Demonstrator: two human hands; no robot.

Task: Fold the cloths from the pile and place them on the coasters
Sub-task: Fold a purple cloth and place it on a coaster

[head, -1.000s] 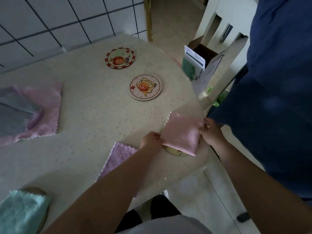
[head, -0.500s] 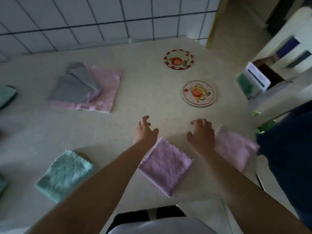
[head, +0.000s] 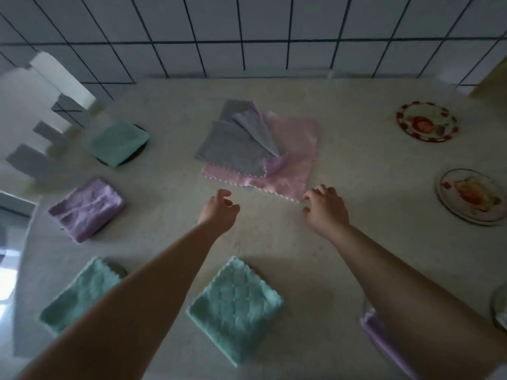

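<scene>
A big pale surface (head: 343, 149) sits under a tiled wall (head: 247, 31). In the middle lies the pile (head: 260, 149): a grey cloth (head: 233, 146) on top of a flat pink cloth (head: 296, 149). Folded cloths sit around it: three green ones (head: 118, 142) (head: 234, 304) (head: 79, 290) and a purple one (head: 86, 208). Two bare coasters (head: 427, 121) (head: 470, 195) with pictures wait on the right. The left hand (head: 219, 209) hangs just before the pile, fingers loose, holding nothing. The right hand (head: 323, 205) touches the pink cloth's near corner with bent fingers.
</scene>
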